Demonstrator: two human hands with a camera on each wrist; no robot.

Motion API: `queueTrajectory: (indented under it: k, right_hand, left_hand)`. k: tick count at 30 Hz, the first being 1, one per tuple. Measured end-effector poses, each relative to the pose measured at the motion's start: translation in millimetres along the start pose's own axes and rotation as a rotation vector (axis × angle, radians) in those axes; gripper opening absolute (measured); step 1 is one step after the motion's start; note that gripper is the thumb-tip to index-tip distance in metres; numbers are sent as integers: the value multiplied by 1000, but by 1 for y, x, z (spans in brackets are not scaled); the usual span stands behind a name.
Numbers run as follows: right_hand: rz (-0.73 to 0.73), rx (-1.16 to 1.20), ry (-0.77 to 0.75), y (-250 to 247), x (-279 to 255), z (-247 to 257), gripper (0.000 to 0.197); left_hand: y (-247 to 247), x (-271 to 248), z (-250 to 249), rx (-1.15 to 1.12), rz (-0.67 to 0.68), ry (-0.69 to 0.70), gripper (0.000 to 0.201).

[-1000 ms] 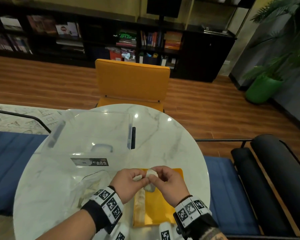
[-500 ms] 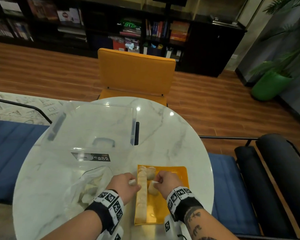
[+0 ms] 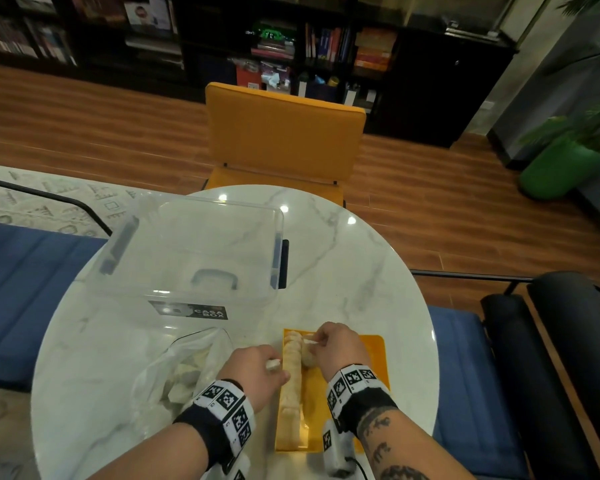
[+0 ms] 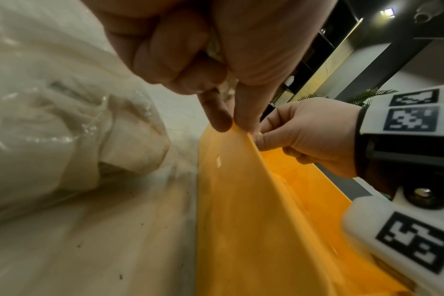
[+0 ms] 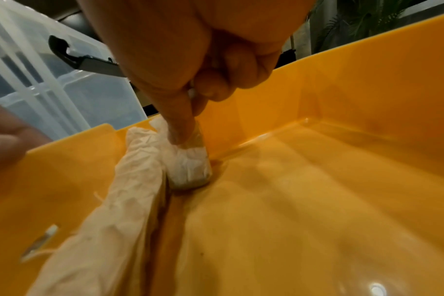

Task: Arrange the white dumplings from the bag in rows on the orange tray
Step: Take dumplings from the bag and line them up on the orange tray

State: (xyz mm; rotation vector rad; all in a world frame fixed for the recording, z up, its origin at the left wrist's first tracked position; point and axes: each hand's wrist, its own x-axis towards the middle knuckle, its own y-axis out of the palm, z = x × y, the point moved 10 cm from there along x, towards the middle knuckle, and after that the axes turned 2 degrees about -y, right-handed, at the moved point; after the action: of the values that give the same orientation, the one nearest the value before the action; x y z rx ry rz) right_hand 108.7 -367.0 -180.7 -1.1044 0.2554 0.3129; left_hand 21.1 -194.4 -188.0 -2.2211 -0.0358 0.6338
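An orange tray (image 3: 374, 362) lies near the table's front edge, with one row of white dumplings (image 3: 291, 379) along its left wall. My right hand (image 3: 313, 342) pinches a white dumpling (image 5: 189, 167) and holds it down on the tray floor at the far end, right beside the row (image 5: 129, 192). My left hand (image 3: 274, 367) sits at the tray's left rim, fingers curled round another dumpling (image 4: 222, 88), fingertips touching the rim (image 4: 241, 136). The clear bag of dumplings (image 3: 187, 368) lies just left of that hand.
A clear plastic lidded box (image 3: 194, 251) fills the table's left half behind the bag. The round marble table (image 3: 354, 271) has an orange chair (image 3: 284, 133) behind it and blue seats on both sides. The tray's right part (image 5: 317, 200) is bare.
Both hands were together above the tray. They have parted and dropped: the right carried its dumpling down to the tray's far end, the left moved to the left rim with its own.
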Motion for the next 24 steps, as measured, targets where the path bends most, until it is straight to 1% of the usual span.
queueTrajectory:
  k: [5, 12, 14, 16, 18, 20, 22, 24]
  right_hand:
    - [-16, -117, -15, -2, 1, 5, 8]
    - [11, -115, -15, -4, 2, 8, 4]
    - [1, -93, -11, -9, -2, 10, 5]
    - [-9, -16, -14, -16, -9, 13, 5]
    - [4, 145, -81, -21, -21, 24, 10]
    - [61, 364, -178, -22, -40, 40, 10]
    - [150, 530, -232, -18, -59, 53, 12]
    - [173, 546, -274, -18, -72, 58, 12]
  left_hand:
    - [0, 0, 0, 11, 3, 4, 38]
    - [-3, -3, -2, 16, -3, 2, 38]
    - [-9, -4, -2, -3, -28, 6, 34]
    - [-15, -6, -5, -35, -56, 15, 31]
    - [-18, -9, -10, -90, -55, 35, 32]
    - [-18, -11, -18, -137, -31, 69, 34]
    - [-16, -14, -31, -170, 11, 120, 36]
    - [-14, -18, -45, -184, 45, 175, 34]
